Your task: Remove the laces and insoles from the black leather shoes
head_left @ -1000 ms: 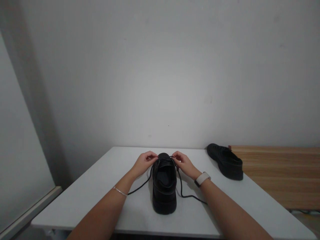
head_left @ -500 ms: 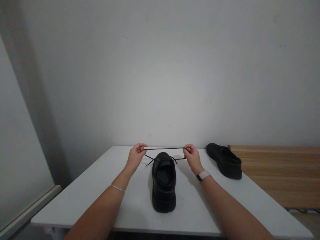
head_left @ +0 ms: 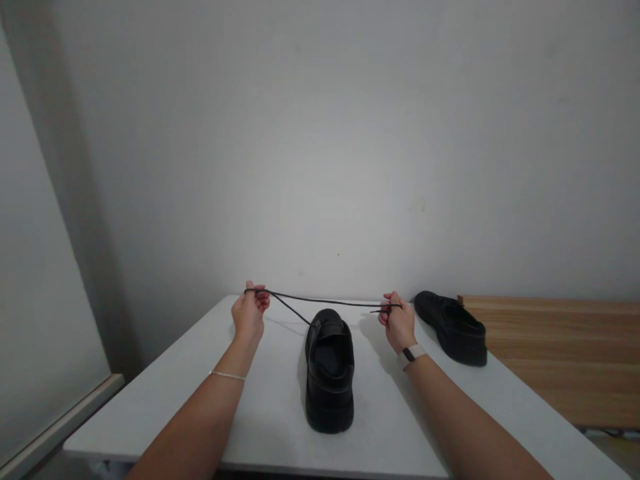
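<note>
A black shoe (head_left: 330, 393) stands on the white table, its heel toward me. From its left side a black shoelace (head_left: 325, 301) runs up to my left hand (head_left: 249, 313) and then stretches across above the toe to my right hand (head_left: 399, 322). Both hands are closed on the lace, the left beyond the shoe's left side and the right beyond its right side. A short end of lace sticks out at the right fingers. Whether the lace still passes through the right-hand eyelets cannot be made out.
A second black shoe (head_left: 453, 330) sits near the right edge of the white table (head_left: 170, 407). Beside that edge is a wooden board (head_left: 540, 360). Behind the table rises a grey-white wall (head_left: 320, 167), and a pale panel (head_left: 35, 267) stands at left.
My hands have moved farther apart, the left going left and the right going right. The loose loops and ends beside the shoe's opening are gone, and the lace now leaves only its left side.
</note>
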The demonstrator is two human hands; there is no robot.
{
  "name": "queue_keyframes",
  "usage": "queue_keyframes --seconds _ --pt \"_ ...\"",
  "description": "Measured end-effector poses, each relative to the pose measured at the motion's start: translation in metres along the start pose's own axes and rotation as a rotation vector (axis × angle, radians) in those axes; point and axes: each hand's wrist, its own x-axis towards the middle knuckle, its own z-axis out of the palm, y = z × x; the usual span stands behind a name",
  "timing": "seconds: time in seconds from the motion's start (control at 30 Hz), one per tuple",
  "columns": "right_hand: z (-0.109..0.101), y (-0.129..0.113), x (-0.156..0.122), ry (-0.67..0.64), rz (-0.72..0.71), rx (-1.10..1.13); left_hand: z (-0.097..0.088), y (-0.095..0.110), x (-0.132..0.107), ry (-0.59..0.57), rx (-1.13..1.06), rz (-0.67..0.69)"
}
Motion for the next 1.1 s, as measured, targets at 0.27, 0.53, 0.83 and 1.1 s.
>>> queue_keyframes --seconds 0.27,0.53,0.83,1.1 --pt "0.049 -0.034 -0.022 -0.252 0.087 0.110 0.034 0.063 -0.011 -0.097 -0.193 0.227" --pt "0.133 -0.065 -0.065 -0.740 0.214 -0.085 0.066 0.121 -0.034 -0.413 -0.101 0.373" --pt "0.135 -0.034 -0.104 -1.171 -0.180 -0.855 -0.016 0.123 -0.029 -0.190 -0.106 0.404" --pt "0.178 -0.036 -0.125 -1.036 0.506 -0.168 -0.037 0.125 -0.056 -0.322 0.313 0.367"
